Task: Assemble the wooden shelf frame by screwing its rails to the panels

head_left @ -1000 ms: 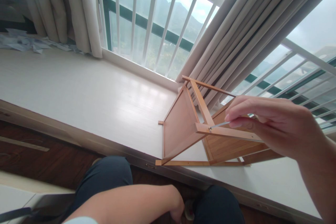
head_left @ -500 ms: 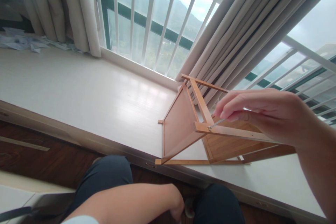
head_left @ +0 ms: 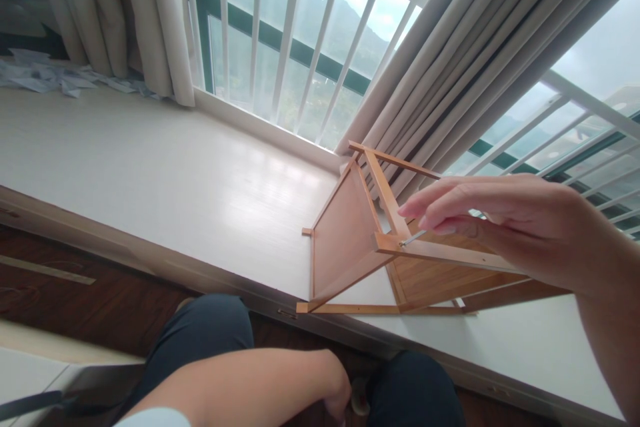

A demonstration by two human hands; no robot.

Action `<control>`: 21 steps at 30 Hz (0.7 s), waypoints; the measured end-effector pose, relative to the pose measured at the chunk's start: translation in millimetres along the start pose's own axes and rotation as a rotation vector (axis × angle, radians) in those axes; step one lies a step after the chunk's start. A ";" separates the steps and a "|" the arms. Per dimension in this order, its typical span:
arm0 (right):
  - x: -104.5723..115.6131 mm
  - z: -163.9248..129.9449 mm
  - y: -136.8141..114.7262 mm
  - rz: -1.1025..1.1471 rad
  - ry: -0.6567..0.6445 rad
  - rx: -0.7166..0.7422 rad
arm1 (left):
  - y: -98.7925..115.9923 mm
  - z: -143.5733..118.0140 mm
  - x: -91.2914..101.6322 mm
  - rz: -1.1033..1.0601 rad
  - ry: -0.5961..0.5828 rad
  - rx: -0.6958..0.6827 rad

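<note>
Head view: the right hand (head_left: 505,223) pinches a thin metal hex key (head_left: 413,238) between its fingers (head_left: 440,213), its tip in a rail of the wooden shelf frame (head_left: 350,240) lying on its side on the white window ledge (head_left: 150,173). The left hand (head_left: 337,390) hangs low between the knees, its fingers hidden, so its grip cannot be told.

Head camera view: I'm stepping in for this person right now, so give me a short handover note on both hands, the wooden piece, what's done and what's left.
Right hand: fingers pinch a thin metal tool, its tip at the corner joint of the wooden frame.
Left hand: low between the knees, touching nothing of the frame; what it holds is hidden.
Frame: lies on its side on the white sill, by the curtain.
Done: panels and rails are joined.
Left: the fastener at that corner appears unfinished; how tight it is cannot be told.
</note>
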State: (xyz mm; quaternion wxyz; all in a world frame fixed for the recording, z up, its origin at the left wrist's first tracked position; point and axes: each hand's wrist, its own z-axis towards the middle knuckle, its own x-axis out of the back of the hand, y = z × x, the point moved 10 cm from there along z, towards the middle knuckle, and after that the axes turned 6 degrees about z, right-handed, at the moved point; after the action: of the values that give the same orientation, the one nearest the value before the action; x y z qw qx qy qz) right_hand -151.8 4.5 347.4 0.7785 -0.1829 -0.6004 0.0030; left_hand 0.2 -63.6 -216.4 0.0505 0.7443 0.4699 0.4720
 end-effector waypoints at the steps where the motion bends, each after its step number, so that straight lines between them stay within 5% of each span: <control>1: -0.8 -0.4 -0.5 -0.003 -0.006 0.006 | -1.2 -1.8 -5.7 0.010 -0.069 0.019; 8: 0.3 -2.9 5.9 -0.094 0.026 -0.044 | 7.1 -18.1 -12.6 0.149 -0.253 -0.003; 21: -0.4 -2.3 6.0 -0.115 0.054 -0.080 | 3.7 -12.9 -15.0 0.135 -0.238 0.004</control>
State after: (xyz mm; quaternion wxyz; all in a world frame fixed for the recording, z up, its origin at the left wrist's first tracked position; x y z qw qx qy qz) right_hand -148.5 9.4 344.8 0.7853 -0.1791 -0.5884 -0.0706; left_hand -8.8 -81.6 -217.1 0.0724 0.8250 0.4105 0.3817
